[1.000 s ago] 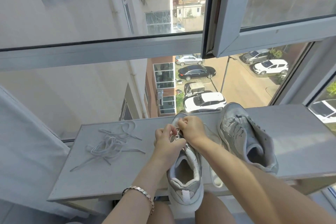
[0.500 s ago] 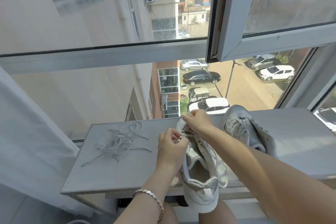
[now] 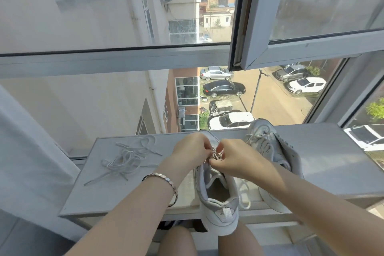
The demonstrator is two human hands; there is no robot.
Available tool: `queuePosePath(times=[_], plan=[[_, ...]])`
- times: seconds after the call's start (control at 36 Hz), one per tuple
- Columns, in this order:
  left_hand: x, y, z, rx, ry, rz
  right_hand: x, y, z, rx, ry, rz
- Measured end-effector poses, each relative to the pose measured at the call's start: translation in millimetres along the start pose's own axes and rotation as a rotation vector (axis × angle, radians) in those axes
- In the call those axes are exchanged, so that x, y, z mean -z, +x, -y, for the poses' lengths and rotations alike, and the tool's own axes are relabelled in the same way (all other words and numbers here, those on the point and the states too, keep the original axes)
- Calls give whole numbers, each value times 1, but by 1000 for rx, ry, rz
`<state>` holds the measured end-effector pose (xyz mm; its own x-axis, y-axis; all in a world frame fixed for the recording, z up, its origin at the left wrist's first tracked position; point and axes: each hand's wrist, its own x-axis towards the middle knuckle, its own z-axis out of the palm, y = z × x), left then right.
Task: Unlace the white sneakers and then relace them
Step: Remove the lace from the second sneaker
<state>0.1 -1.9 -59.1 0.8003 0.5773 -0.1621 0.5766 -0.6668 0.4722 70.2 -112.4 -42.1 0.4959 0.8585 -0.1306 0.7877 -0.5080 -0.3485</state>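
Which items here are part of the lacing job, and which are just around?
Job: near sneaker; its lace, pinched by left hand and right hand; second sneaker; loose laces on the sill.
Just around: curtain; bracelet; open window sash.

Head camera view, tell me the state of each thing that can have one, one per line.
Near sneaker: partly laced, heel overhanging the edge of the sill.
Far sneaker: laced, lying on the sill, untouched.
Loose lace pile: tangled on the sill, out of any shoe.
Left hand: pinching the lace at the near sneaker.
Right hand: pinching the lace there too.
Window sash: swung open.
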Motion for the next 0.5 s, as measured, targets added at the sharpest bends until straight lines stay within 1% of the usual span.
queuePosePath(times=[0.14,0.25,0.31,0.36,0.42,0.44,0.5], plan=[[1,4,2,-16,16,35,-6,1,-1,-107,11,-84],[-5,4,1,-46,52,-28,-12,-4,2,-102,-20,-148],[-12,4,0,-39,14,-82,-14,-7,1,-95,-17,-167],[-19,0,0,-19,-44,-166,-16,-7,-2,-86,6,-219],[-24,-3,1,45,-138,-264,-17,-8,-3,-100,46,-252],[-26,-3,2,103,-229,-300,-17,-7,-4,-104,63,-259],[-25,-1,4,259,-503,-350,-17,-8,-6,-107,93,-279]])
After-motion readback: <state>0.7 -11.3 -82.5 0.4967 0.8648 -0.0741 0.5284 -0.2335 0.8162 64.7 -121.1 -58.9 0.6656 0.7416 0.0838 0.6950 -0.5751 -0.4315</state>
